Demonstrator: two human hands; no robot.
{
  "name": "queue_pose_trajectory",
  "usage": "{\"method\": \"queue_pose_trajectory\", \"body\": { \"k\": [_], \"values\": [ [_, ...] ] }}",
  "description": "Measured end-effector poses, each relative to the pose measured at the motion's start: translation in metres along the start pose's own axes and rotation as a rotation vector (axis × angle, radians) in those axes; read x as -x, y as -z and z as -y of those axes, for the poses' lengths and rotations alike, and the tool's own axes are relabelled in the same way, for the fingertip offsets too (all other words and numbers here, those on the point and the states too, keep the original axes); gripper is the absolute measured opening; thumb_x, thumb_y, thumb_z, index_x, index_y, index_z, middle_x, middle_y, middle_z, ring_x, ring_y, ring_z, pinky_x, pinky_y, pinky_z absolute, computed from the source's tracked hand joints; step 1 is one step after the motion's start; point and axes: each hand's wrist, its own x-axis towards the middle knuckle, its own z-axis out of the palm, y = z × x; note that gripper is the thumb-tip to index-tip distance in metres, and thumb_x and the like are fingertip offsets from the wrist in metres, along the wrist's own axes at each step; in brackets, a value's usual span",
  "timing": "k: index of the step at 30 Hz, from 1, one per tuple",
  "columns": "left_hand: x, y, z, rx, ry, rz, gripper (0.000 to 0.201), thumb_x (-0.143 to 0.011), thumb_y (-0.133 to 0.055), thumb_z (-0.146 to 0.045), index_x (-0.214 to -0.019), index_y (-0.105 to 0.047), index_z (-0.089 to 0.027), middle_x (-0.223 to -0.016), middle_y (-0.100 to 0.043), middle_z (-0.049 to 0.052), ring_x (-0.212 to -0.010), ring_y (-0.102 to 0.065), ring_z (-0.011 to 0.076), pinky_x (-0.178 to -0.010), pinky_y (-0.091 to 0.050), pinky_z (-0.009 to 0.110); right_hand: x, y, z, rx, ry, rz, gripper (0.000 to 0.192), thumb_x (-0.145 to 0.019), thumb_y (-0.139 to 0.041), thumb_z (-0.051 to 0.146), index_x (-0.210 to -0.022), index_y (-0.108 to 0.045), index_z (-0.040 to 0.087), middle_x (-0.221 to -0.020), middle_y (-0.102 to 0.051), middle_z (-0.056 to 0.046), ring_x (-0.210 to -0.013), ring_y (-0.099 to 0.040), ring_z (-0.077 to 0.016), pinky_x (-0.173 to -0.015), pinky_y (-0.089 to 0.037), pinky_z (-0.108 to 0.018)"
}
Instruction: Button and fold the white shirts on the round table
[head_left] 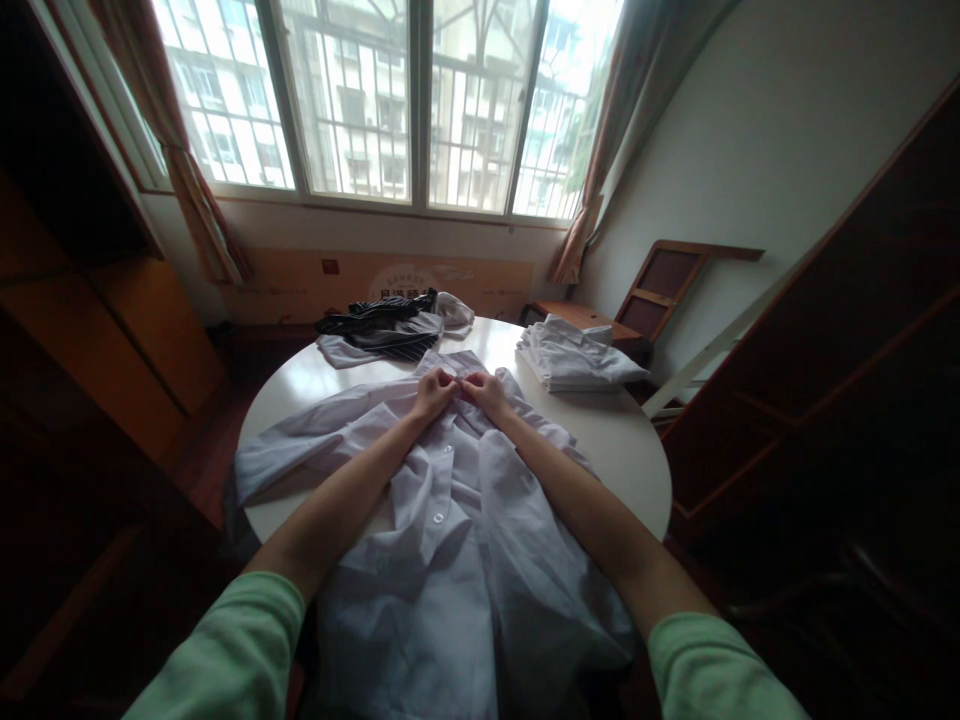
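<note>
A white button-up shirt (450,540) lies spread front-up on the round white table (630,440), its sleeves out to the left and its hem hanging toward me. My left hand (435,392) and my right hand (486,392) meet at the shirt's button placket near the collar end, fingers pinched on the fabric. Several buttons show down the placket below my hands. What sits between my fingertips is hidden.
A stack of folded white shirts (574,360) rests at the table's right back. A heap of striped dark and white clothes (390,325) lies at the far edge. Wooden cabinets stand left and right; a window and a small wooden stand are behind.
</note>
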Motion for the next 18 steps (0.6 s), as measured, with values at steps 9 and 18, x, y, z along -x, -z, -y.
{"method": "queue_pose_trajectory", "body": {
  "k": [9,18],
  "values": [
    [-0.004,-0.003,0.005,0.064,0.002,-0.012,0.005,-0.064,-0.059,-0.017,-0.063,-0.054,-0.017,-0.059,-0.056,-0.003,-0.059,-0.053,0.0121,-0.060,-0.042,0.024,0.000,0.002,0.010,-0.203,-0.181,0.090,0.010,-0.067,-0.060,0.022,-0.059,-0.055,0.017,-0.042,-0.049,0.006,-0.039,-0.043,-0.0077,-0.042,-0.036,-0.020],
    [-0.018,0.014,0.020,-0.060,0.121,-0.201,0.010,-0.071,-0.060,-0.021,-0.079,-0.057,-0.017,-0.082,-0.064,0.006,-0.078,-0.060,0.0177,-0.074,-0.046,0.029,-0.004,0.017,0.018,-0.146,-0.146,-0.080,0.006,-0.071,-0.053,0.018,-0.071,-0.059,0.016,-0.052,-0.056,0.004,-0.047,-0.052,-0.0089,-0.051,-0.043,-0.021]
  ]
}}
